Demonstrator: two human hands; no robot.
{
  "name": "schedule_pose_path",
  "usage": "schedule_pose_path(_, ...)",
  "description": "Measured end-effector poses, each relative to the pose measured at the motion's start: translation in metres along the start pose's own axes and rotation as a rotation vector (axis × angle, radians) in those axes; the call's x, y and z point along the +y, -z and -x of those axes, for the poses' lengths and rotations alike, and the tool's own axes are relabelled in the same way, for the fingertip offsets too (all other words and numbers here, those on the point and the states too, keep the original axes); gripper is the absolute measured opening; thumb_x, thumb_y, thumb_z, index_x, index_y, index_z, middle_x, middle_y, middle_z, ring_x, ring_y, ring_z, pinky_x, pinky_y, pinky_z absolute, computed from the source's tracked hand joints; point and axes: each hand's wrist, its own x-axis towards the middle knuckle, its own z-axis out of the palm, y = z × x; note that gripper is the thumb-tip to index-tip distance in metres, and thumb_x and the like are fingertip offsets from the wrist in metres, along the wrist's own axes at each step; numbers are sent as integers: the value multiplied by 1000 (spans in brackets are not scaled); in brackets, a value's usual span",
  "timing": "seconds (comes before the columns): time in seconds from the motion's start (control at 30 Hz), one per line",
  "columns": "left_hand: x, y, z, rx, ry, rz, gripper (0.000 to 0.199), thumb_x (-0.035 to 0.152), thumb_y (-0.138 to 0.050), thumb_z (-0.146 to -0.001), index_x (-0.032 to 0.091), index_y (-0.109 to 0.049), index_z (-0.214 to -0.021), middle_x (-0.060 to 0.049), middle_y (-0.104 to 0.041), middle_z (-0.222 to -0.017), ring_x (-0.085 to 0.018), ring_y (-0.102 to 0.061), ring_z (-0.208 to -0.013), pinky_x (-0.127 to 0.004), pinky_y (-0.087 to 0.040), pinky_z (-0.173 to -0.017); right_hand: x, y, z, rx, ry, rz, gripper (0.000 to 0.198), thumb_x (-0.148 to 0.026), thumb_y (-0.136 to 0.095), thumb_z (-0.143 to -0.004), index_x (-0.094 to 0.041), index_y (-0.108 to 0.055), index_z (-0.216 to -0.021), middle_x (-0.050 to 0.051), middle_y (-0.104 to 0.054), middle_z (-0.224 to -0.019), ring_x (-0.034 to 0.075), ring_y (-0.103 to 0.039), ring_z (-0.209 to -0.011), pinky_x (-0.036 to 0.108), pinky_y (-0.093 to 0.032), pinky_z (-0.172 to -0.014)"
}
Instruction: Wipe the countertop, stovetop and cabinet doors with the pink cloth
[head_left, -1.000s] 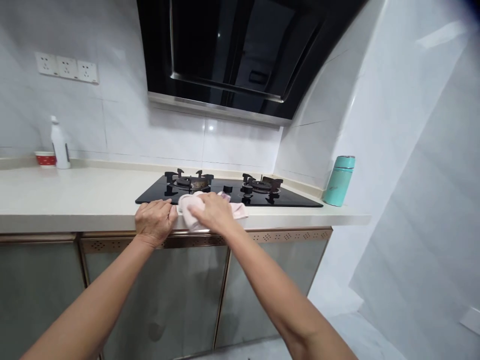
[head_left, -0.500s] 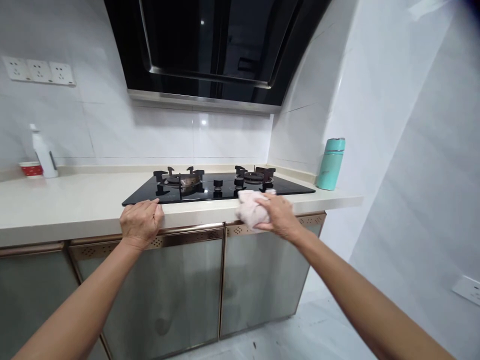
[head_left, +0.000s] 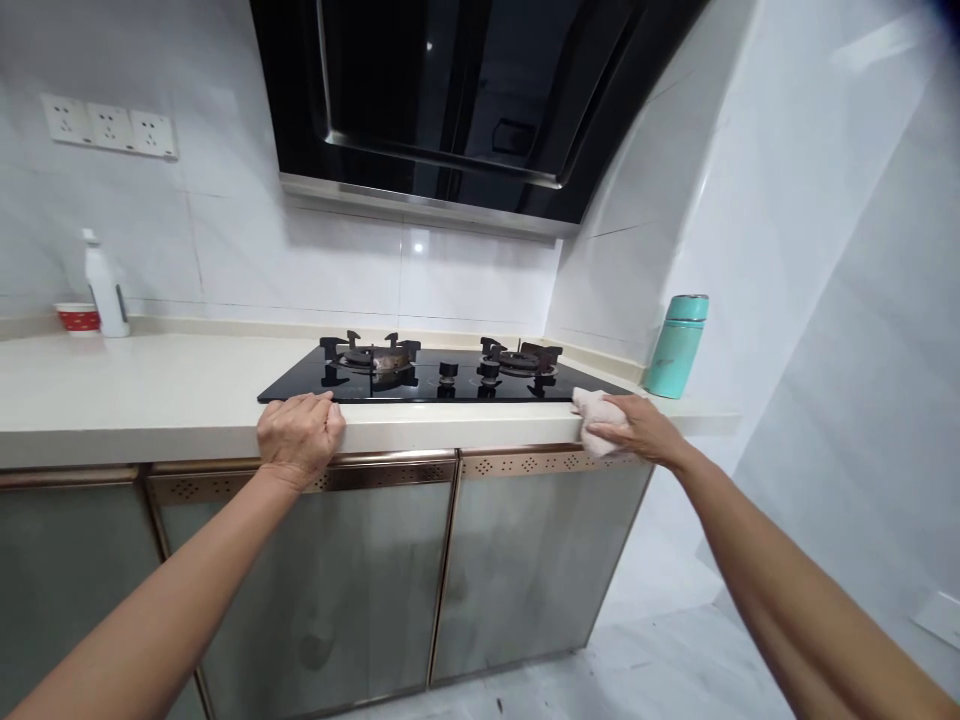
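A pale, crumpled cloth (head_left: 596,412) is under my right hand (head_left: 639,430), whose fingers are closed round it. It lies against the countertop's front edge, near the right front corner of the black glass gas hob (head_left: 405,385). My left hand (head_left: 301,432) is a fist resting at the front edge of the white countertop (head_left: 150,390), beside the hob's left front corner. Nothing shows in that fist, though its underside is hidden. Two burners with black pan supports and two knobs (head_left: 469,372) are on the hob.
A turquoise flask (head_left: 676,347) stands right of the hob, close to my right hand. At the far left are a white bottle (head_left: 106,290) and a red-and-white bowl (head_left: 79,318). A black range hood (head_left: 450,100) hangs above; glass-fronted cabinets (head_left: 322,580) lie below.
My right hand has slid the cloth rightward along the counter's front edge, towards the flask. My left fist keeps its place at the edge. The view has shifted slightly.
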Motion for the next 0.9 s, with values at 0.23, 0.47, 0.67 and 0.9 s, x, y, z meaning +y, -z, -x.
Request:
schedule_pose_path(0.23,2,2,-2,-53,53,16,35,28,-44,-94,16,-77,-93,-11,-79,-95,-29,-72,-94,-42,-42,-78,-157,28,-4,-37,166,-51,82,-83,-45,-84,-24,-57,-140,15,-65,-122,33,-59,-110,48,-43,-98)
schedule_pose_path(0.47,0,2,-1,-82,58,-5,41,32,-39,-97,15,-77,-100,-12,-79,-102,-30,-72,-99,-43,-43,-80,-293,54,-11,-25,378,-158,83,-86,-28,-88,-24,-61,-134,17,-62,-125,34,-57,-116,49,-41,-99)
schedule_pose_path(0.67,7,13,-13,-174,285,101,47,43,-34,-99,18,-74,-101,-13,-78,-99,-30,-71,-97,-43,-48,-86,-321,51,-31,-82,426,-333,70,-74,-20,-98,-27,-61,-131,14,-63,-125,32,-57,-119,50,-41,-102)
schedule_pose_path(0.9,106,27,-44,-350,-71,267,59,53,-45,-96,21,-50,-146,-12,-55,-150,-30,-49,-138,-49,-39,-112,-275,49,-51,-53,319,-574,74,-44,10,-104,-22,-48,-144,9,-61,-136,18,-58,-119,35,-46,-100)
